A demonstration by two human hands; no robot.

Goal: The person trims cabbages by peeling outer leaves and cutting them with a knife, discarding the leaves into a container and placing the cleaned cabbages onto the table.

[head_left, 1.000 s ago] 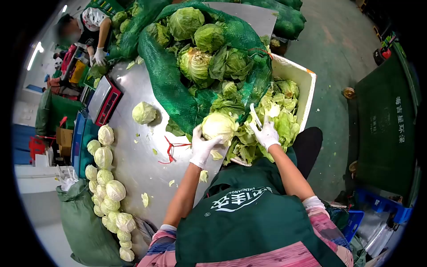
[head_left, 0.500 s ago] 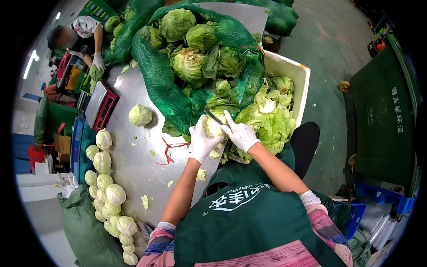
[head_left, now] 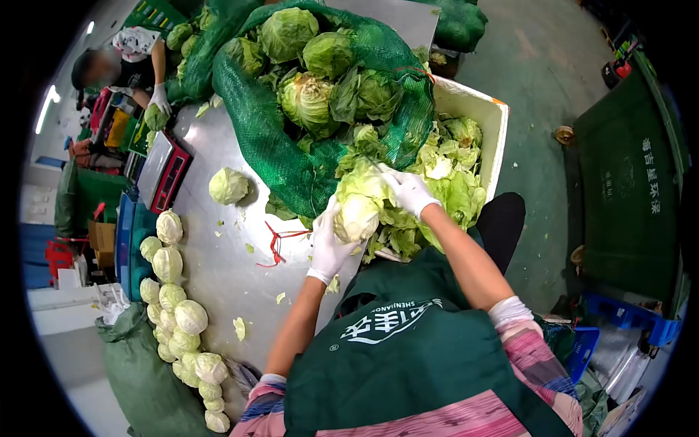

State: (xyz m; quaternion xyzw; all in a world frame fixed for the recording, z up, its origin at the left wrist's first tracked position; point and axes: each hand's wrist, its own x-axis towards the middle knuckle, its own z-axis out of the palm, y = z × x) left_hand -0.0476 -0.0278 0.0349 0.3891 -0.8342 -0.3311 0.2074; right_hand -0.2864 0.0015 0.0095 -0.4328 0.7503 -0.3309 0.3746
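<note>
Beside a net sack (head_left: 256, 142), gloved hands (head_left: 333, 240) angled inward, flanking pale cabbage (head_left: 359, 217)

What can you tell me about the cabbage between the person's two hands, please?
The cabbage is rounded, creamy white on its near side, with looser light-green leaf on its far side. The gloved left hand holds it; the gloved right hand is at the leaf. It is beside the green mesh sack; its underside is hidden.

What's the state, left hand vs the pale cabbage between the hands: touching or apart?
Touching. The head view shows the left hand cupped against the left side of the cabbage, no gap visible.
</note>
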